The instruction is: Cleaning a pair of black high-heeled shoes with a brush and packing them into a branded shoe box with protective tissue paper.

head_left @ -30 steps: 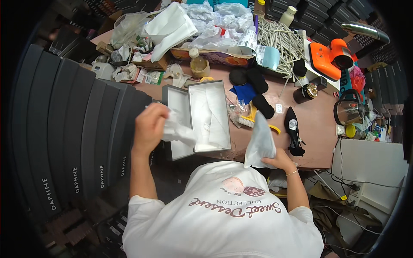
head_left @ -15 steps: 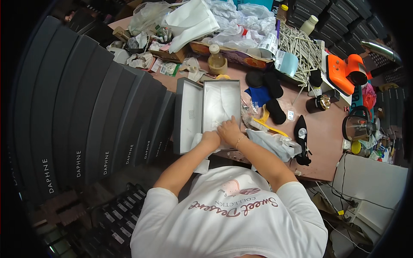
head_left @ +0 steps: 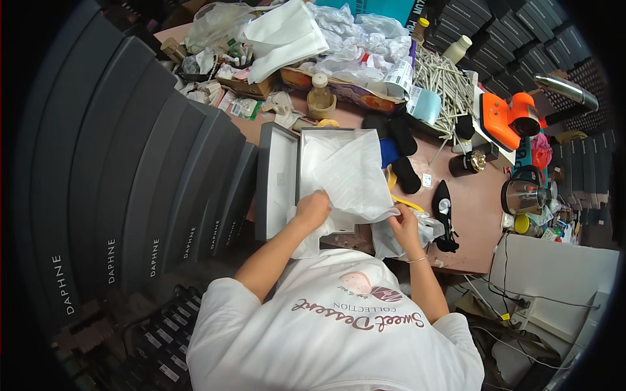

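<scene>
Pinching white tissue paper (head_left: 349, 179) at its near edge, left hand (head_left: 312, 210) & right hand (head_left: 404, 226) both closed on it; sheet drapes over grey box (head_left: 277, 179) at tabletop's (head_left: 479, 221) near-left edge; prob. light, limp, tears easily; hold by corners.

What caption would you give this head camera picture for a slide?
Both hands, left hand and right hand, spread white tissue paper in an open grey shoebox on a cluttered table.

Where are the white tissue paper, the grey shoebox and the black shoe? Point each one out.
white tissue paper (head_left: 349, 176), head view, on the middle of the sheet lying in the box.
grey shoebox (head_left: 275, 179), head view, on its pale inner left half.
black shoe (head_left: 445, 218), head view, on its upper, right of the box.
</scene>
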